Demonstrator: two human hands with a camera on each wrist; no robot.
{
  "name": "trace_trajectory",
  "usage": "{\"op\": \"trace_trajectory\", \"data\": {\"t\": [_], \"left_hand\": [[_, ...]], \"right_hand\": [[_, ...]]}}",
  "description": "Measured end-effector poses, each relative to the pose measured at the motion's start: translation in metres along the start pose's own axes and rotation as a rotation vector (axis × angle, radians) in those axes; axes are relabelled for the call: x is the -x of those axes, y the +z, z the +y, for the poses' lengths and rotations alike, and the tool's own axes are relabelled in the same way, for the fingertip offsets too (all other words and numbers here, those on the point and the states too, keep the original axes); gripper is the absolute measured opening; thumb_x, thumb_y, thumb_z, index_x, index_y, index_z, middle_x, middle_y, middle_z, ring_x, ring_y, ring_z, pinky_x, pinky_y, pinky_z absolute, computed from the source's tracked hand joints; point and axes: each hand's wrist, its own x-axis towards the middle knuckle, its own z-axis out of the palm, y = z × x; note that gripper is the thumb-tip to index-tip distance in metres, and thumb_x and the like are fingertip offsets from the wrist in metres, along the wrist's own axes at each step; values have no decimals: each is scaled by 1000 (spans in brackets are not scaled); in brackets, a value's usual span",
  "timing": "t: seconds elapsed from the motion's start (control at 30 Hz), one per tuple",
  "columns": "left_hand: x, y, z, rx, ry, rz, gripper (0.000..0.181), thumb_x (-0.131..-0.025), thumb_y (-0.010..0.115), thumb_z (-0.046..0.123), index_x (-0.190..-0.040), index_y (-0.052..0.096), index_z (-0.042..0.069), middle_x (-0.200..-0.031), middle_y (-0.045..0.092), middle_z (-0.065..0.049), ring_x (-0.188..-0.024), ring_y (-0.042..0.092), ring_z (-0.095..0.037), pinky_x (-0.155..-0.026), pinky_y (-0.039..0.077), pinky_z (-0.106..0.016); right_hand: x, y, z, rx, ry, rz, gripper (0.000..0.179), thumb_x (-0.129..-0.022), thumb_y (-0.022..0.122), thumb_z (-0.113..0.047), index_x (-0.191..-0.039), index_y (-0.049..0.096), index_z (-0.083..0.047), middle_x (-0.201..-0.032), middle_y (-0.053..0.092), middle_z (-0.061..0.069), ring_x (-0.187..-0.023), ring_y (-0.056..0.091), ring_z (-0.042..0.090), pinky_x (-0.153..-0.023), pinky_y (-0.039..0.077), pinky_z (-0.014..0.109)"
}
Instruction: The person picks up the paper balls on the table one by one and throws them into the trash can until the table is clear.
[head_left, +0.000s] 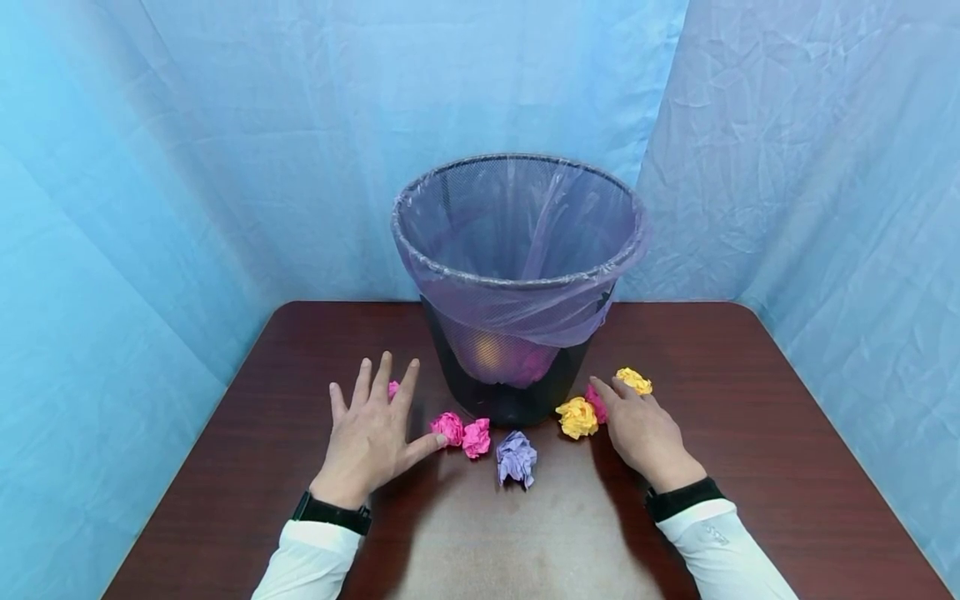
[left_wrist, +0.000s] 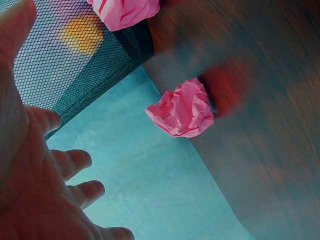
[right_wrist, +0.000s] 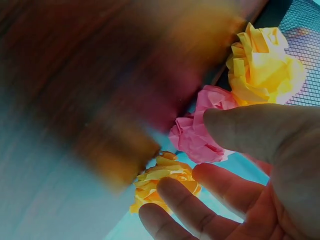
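My left hand (head_left: 372, 442) is held with fingers spread and holds nothing. Beyond its fingers lies a crumpled pink paper ball (left_wrist: 182, 109), mostly hidden by them in the head view. Two more pink paper balls (head_left: 447, 427) (head_left: 476, 438) lie side by side near the left thumb. On the other side, my right hand (head_left: 643, 429) reaches over a darker pink paper ball (right_wrist: 202, 127), its thumb overlapping the ball and its fingers extended around it. Yellow paper balls (right_wrist: 265, 67) (right_wrist: 165, 185) flank that pink one, the farther partly behind the fingertips.
A black mesh wastebasket (head_left: 442, 333) lined with a translucent purple bag (head_left: 517, 308) stands at the back middle; yellow and pink show through its side. In front of it sits a purple paper ball (head_left: 516, 459). Blue curtains (head_left: 300, 150) surround the brown table (head_left: 780, 467).
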Motion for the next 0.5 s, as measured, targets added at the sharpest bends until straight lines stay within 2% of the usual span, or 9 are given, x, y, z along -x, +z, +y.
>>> {"op": "trace_trajectory", "data": {"t": [0.27,0.5], "left_hand": [[0,2,0,1,3,3,113,-77,71,80,-165,33,22,-169,29,-23,-156,23,-50,-112,16,-85],[0,3,0,-8,5,3,114,-77,71,81,-165,32,22,-168,29,-23,-155,24,-51,-111,17,-85]], "right_hand": [[1,3,1,5,8,3,60,-100,64,-13,-158,46,-13,-156,47,28,-125,55,58,-93,53,69],[2,5,0,21,-10,48,59,-96,71,-16,-153,53,-11,-151,52,28,-124,56,57,-94,53,68]]}}
